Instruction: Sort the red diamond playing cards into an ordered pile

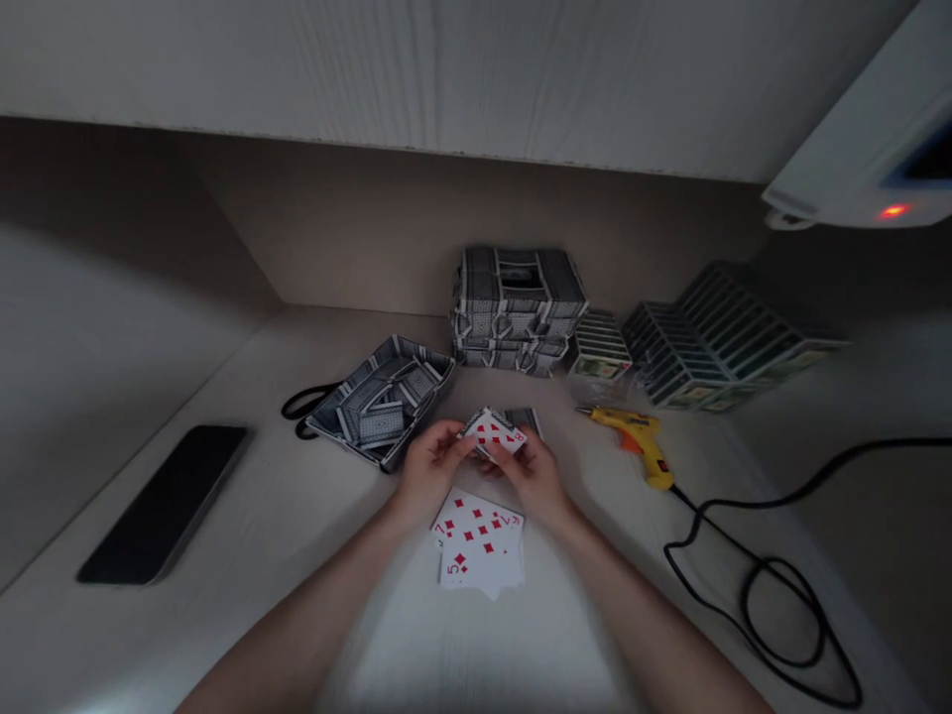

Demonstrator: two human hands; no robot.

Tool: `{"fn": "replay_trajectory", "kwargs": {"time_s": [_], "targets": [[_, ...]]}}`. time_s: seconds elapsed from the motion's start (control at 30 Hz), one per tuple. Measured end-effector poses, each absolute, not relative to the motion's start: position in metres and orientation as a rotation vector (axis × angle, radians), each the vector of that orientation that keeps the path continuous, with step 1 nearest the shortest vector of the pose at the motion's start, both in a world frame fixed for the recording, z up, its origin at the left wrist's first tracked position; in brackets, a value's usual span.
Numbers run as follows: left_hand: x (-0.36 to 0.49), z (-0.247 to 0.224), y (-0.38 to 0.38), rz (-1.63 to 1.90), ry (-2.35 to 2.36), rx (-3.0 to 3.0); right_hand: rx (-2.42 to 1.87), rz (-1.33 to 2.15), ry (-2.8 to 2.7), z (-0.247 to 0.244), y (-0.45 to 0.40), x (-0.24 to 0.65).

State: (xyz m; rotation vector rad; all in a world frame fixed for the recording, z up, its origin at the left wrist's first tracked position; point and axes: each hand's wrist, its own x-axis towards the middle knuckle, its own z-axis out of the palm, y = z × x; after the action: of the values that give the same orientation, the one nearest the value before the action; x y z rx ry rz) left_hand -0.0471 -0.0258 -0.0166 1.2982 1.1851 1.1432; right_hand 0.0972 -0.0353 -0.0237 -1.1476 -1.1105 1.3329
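Between my two hands, a playing card (491, 432) with red diamonds and an 8 in its corner is held, its far edges coming to a point. My left hand (435, 458) grips its left side, thumb on the face. On the right side my right hand (530, 468) pinches it, thumb also on the face. Just behind my right fingers a dark patterned card (525, 421) lies partly hidden. Loose face-up diamond cards (480, 540), among them a 7 and a 5, lie spread on the table between my forearms.
A tray made of cards (381, 458) holds folded pieces, with black scissor handles (301, 405) beside it. Behind stands a box built of cards (521, 307). To the right are card stacks (599, 345), a yellow glue gun (646, 446) and its looping cable (751, 585). A phone (164, 504) lies left.
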Motion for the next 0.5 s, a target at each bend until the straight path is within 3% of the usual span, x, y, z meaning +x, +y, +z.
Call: {"fn": "replay_trajectory", "kwargs": {"time_s": [0.27, 0.5], "targets": [[-0.0458, -0.0165, -0.0277, 1.06, 1.253, 1.476, -1.184, 1.091, -1.179, -0.0192, -0.0333, 0.1022], [-0.0461, -0.0153, -0.0275, 1.124, 1.228, 1.53, -1.151, 1.398, -1.111, -0.0213, -0.0351, 0.1014]]}}
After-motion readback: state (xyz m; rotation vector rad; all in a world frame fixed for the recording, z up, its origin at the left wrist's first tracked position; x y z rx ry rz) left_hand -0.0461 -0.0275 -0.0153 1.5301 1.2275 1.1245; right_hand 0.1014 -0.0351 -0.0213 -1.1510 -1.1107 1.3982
